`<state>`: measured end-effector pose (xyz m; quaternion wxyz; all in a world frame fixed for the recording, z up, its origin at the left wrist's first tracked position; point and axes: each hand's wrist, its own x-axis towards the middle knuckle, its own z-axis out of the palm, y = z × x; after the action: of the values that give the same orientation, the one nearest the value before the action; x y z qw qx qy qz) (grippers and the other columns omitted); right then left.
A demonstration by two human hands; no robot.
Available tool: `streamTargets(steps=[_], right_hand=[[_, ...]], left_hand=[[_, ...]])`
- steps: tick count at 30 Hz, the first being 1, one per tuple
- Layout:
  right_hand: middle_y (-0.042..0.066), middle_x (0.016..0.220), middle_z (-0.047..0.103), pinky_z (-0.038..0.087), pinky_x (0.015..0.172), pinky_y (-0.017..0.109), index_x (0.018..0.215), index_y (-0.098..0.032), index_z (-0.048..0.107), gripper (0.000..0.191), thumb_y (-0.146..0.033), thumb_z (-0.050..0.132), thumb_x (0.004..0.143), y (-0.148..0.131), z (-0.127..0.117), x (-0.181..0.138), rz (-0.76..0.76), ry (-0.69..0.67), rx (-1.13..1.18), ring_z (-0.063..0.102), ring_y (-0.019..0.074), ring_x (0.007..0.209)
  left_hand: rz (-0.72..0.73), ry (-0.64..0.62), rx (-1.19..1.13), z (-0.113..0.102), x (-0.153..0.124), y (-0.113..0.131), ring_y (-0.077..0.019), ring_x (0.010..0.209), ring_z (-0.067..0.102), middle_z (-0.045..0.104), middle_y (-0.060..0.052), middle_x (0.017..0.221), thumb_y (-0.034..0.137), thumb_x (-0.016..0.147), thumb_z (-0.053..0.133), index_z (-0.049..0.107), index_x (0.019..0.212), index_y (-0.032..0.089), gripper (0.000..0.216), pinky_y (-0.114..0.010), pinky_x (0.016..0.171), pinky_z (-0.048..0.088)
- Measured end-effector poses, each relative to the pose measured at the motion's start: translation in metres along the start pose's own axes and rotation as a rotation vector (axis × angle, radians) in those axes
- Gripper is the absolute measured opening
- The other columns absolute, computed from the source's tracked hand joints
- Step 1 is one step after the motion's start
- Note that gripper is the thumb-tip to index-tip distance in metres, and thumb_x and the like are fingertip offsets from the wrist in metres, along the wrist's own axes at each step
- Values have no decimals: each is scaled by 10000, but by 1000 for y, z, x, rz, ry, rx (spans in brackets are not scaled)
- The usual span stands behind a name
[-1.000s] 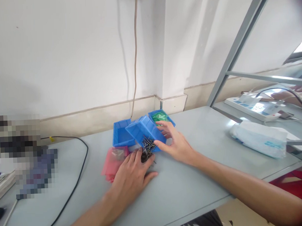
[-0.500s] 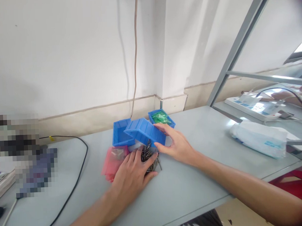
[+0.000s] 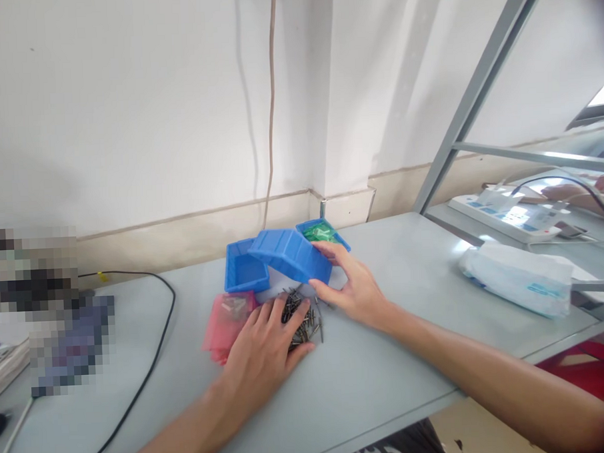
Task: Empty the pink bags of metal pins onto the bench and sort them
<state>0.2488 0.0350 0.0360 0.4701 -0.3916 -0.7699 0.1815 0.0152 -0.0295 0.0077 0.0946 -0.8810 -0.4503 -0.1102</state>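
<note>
My right hand [image 3: 352,283] grips one end of a blue plastic bin [image 3: 290,254], thumb on one side and fingers on the other. The bin is tipped over and raised off the table, its opening facing down. Below it lies a heap of dark metal screws [image 3: 306,320]. My left hand [image 3: 267,335] rests with spread fingers over the left side of the heap, hiding part of it. Beside that hand sits a pink plastic bag [image 3: 226,326] with small pale pieces on or in it. A second blue bin [image 3: 247,275] stands behind.
A third blue bin [image 3: 343,242] at the back holds green packets [image 3: 320,234]. A black cable [image 3: 173,305] curves across the left of the table [image 3: 389,383]. On the right are a white plastic packet [image 3: 519,277], a metal frame [image 3: 446,153] and a power strip [image 3: 502,218].
My right hand has lifted the tipped bin slightly, and a few screws at the heap's right side have shifted. My left hand has stayed in place, fingers spread.
</note>
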Motion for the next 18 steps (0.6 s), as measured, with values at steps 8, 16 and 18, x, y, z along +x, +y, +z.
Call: streamTargets(steps=[8,16,18], right_hand=[[104,1267,652,640,838,415,1466,-283,476,561,-539,671,1007,9,10,3,291,109,377,709,219,928],[54,1035,673,701,670,436,1253,-273,542,515,-635,718,932,11,12,11,519,71,674,717,235,816],[40,996,666,709,654,444,1212,-267,553,499,-622,742,916,8,12,12,536,48,715,719,227,772]], left_hand=[[22,86,-105,-5,0,1,-323,1112,671,643,-160,1337,501,1091,517,586,1429,202,456,-490,923,591],[64,312,-157,-11,5,-13,-284,1201,668,575,-139,1522,224,1108,486,662,1310,219,268,-473,1035,578],[117,291,-163,-10,6,-17,-282,1201,674,626,-133,1474,182,1108,465,653,1341,204,300,-467,1026,587]])
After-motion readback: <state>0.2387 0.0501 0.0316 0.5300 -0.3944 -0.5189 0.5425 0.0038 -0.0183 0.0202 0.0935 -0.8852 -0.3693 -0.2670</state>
